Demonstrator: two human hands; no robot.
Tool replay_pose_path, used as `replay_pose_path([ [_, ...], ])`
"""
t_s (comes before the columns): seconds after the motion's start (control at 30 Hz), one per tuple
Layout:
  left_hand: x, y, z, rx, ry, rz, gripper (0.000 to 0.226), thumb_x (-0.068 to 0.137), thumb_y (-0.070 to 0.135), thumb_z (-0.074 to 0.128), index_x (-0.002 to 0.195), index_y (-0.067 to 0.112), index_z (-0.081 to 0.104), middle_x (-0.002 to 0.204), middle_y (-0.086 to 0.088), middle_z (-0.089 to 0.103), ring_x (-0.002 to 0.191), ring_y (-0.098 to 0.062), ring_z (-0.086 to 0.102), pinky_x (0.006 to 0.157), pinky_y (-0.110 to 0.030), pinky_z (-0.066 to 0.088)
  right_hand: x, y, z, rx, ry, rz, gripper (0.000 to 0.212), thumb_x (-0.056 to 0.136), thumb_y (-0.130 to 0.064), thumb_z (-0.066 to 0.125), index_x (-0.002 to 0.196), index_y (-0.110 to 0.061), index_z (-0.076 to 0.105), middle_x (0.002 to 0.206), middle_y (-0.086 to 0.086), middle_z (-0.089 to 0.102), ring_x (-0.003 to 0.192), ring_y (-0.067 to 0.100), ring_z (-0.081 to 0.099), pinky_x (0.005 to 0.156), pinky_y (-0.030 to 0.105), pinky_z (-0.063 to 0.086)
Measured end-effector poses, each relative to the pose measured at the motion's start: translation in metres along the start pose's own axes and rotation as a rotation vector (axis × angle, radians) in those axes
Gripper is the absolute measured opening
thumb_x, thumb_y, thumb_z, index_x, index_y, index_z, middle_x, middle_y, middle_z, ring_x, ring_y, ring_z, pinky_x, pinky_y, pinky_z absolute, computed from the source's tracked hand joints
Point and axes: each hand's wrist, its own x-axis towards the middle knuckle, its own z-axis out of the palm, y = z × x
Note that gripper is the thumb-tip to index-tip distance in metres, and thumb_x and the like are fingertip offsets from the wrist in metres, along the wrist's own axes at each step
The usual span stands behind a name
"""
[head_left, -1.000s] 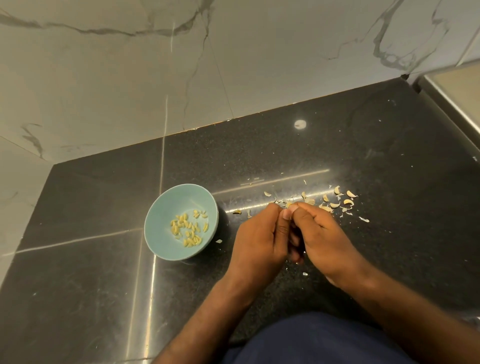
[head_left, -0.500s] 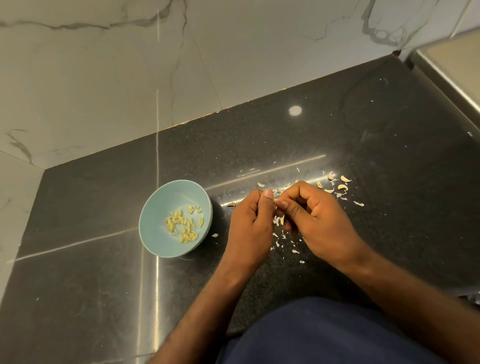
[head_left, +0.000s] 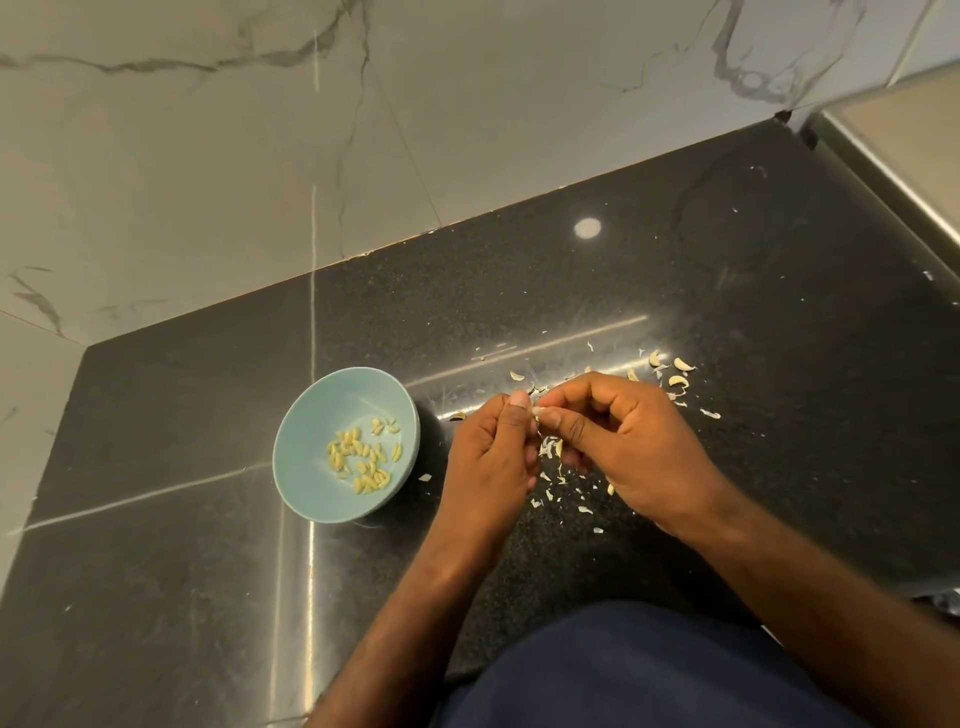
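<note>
Left hand (head_left: 488, 457) and right hand (head_left: 623, 447) both pinch one small pale seed (head_left: 537, 412) between thumb and fingertips, right where the hands meet. Seed is off-white, mostly hidden. Light blue bowl (head_left: 311, 415) sits just beside the left hand, on its outer side, holding a small heap of yellowish peeled kernels (head_left: 363, 460).

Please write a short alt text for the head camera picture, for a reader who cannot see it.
Two bare hands, left hand and right hand, pinch a small pale seed between their fingertips above a black countertop. Left of them stands a light blue bowl with peeled kernels; torn husks lie scattered under and beyond the hands.
</note>
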Motion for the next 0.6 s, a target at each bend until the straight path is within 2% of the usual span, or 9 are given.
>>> replay_pose_path([
  [0.2,-0.001,0.0,0.0,-0.021,0.072,-0.021,0.039,0.105,0.032,0.044,0.073,0.014,0.055,0.057,-0.001,0.046,0.051,-0.01,0.042,0.048,-0.019,0.037,-0.001,0.004,0.0,0.134,0.061,0.048,0.006,0.092,-0.009,0.066,0.096,-0.008,0.071,0.076,0.006,0.072,0.056,0.015,0.06,0.05,0.025,0.049],
  [0.4,0.0,-0.001,-0.009,0.108,0.166,0.059,0.03,0.097,0.033,0.057,0.079,0.01,0.066,0.059,-0.002,0.063,0.051,-0.013,0.057,0.05,-0.019,0.045,0.0,0.006,-0.002,0.157,0.077,0.058,0.008,0.093,-0.009,0.064,0.098,-0.006,0.07,0.074,0.003,0.072,0.055,0.015,0.059,0.048,0.025,0.048],
  [0.47,0.001,-0.002,-0.01,0.152,0.181,0.094,0.008,0.097,0.017,0.06,0.096,0.019,0.068,0.078,0.002,0.071,0.069,-0.007,0.067,0.062,-0.02,0.053,0.0,0.007,-0.002,0.158,0.073,0.062,0.01,0.094,-0.012,0.062,0.098,-0.008,0.07,0.075,0.002,0.072,0.055,0.014,0.059,0.048,0.024,0.047],
  [0.53,0.001,-0.003,-0.01,0.235,0.191,0.134,0.031,0.096,0.006,0.061,0.115,0.03,0.062,0.098,0.011,0.07,0.093,0.001,0.066,0.081,-0.018,0.055,0.0,0.007,-0.002,0.155,0.07,0.065,0.011,0.095,-0.012,0.061,0.098,-0.008,0.071,0.076,0.003,0.072,0.056,0.014,0.059,0.048,0.024,0.047],
  [0.6,0.001,0.0,-0.01,0.293,0.207,0.167,0.034,0.095,0.01,0.064,0.115,0.037,0.059,0.104,0.016,0.069,0.101,0.004,0.064,0.086,-0.015,0.053,0.0,0.008,-0.003,0.141,0.069,0.065,0.012,0.096,-0.012,0.06,0.099,-0.009,0.071,0.078,0.003,0.072,0.057,0.014,0.06,0.049,0.024,0.048],
])
